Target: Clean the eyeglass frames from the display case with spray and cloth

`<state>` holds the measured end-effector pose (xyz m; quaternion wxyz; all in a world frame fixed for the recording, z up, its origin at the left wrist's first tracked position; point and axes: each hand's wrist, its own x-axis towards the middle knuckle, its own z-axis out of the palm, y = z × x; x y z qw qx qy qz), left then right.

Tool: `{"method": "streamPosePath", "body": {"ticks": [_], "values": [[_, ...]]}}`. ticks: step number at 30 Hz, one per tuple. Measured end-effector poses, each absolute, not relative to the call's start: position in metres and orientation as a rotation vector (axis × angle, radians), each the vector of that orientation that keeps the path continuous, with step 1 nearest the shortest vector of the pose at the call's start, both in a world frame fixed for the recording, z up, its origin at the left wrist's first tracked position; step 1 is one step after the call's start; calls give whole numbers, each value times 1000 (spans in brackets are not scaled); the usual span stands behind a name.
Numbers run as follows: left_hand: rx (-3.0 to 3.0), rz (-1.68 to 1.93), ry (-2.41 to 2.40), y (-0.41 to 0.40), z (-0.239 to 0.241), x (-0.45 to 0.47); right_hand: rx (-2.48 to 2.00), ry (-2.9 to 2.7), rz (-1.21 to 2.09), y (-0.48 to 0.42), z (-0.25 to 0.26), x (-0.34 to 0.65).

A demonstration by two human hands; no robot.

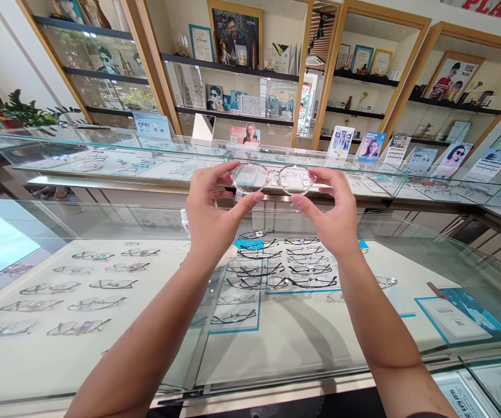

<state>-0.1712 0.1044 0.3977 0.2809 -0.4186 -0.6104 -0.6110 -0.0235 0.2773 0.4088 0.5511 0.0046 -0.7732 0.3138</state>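
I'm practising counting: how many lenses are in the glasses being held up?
2: one lens beside the left hand, the other lens beside the right hand.

fingers [223,169] partly hide the pink spectacles [273,174] at both ends

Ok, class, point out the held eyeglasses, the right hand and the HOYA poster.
Held eyeglasses [251,177]: head view, lens at picture left.
Right hand [335,213]: head view, near thumb's base.
HOYA poster [235,37]: head view, printed picture's middle.
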Motion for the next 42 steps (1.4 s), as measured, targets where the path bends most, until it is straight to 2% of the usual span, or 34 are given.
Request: {"method": "streamPosePath", "body": {"ticks": [19, 30, 42], "values": [[-962, -1913, -1444, 123, 383, -178, -126, -1688, 712, 262, 391, -39], [-912, -1689, -1446, 125, 377, -178, -164, -1728, 644, 257, 387, -42], [-874, -1525, -1425, 121, 379, -172, -264, -1794, 754, 256, 386, -44]]}}
